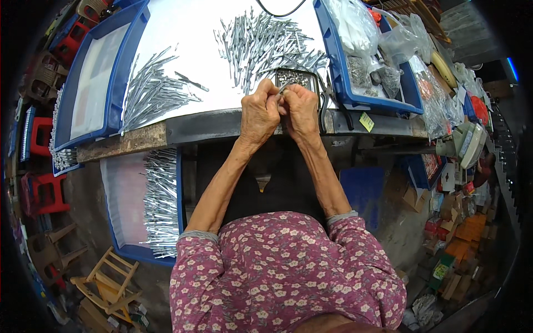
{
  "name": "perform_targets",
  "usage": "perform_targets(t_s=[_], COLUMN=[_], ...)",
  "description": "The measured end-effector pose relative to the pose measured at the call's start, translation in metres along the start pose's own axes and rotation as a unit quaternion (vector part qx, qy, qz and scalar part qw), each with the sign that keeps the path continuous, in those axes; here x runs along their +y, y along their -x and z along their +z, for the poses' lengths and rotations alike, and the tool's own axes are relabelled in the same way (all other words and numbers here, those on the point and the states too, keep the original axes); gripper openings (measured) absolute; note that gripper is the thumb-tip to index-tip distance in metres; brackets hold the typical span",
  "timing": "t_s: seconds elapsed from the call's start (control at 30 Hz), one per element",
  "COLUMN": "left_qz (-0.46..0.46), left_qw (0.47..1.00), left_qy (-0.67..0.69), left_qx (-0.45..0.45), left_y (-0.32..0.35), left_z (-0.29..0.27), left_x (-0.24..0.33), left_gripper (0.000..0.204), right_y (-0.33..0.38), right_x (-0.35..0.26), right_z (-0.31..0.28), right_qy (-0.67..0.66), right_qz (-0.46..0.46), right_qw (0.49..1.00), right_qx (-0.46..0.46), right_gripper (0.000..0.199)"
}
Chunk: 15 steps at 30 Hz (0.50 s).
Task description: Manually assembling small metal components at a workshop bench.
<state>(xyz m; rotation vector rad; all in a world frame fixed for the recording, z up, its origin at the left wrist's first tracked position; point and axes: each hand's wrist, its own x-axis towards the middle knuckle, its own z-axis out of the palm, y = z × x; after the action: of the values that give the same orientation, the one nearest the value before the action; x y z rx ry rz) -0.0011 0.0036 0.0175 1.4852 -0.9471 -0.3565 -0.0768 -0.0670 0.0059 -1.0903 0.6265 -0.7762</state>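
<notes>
My left hand (259, 112) and my right hand (302, 112) meet at the table's near edge, both with fingers closed. Between their fingertips is a thin grey metal strip (283, 87), pinched from both sides; most of it is hidden by the fingers. Just beyond my knuckles lies a small dark tray (316, 83) holding many tiny metal parts (287, 76). Dark-handled pliers (322, 112) rest beside my right hand. Farther off, a big heap of similar metal strips (261, 41) spreads over the white tabletop (191, 33). A second heap (158, 89) lies to the left.
A blue tray (115, 94) stands on the table's left. At the right, a blue bin (355, 100) holds plastic bags (355, 28). Below the tabletop, left of my legs, another blue crate (119, 244) contains more metal strips (161, 205). A wooden folding chair (108, 283) stands at lower left.
</notes>
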Motion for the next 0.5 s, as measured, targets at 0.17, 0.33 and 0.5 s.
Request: perform_targets(t_s=[0.17, 0.33, 0.5], left_qz=[-0.004, -0.016, -0.025], left_qw=[1.000, 1.000, 0.999], left_qy=[-0.006, -0.015, 0.042], left_qx=[-0.007, -0.009, -0.007], left_y=[-0.001, -0.001, 0.000], left_z=[-0.002, -0.002, -0.003], left_x=[0.001, 0.005, -0.002], left_gripper=[0.004, 0.002, 0.002], right_y=[0.002, 0.003, 0.002], right_x=[-0.006, -0.010, -0.010], right_z=[0.006, 0.006, 0.000], right_qy=[0.078, 0.141, -0.017], right_qz=[-0.010, -0.021, 0.020], right_qw=[0.997, 0.990, 0.999], right_qx=[0.011, 0.021, -0.032], right_gripper=[0.012, 0.013, 0.010])
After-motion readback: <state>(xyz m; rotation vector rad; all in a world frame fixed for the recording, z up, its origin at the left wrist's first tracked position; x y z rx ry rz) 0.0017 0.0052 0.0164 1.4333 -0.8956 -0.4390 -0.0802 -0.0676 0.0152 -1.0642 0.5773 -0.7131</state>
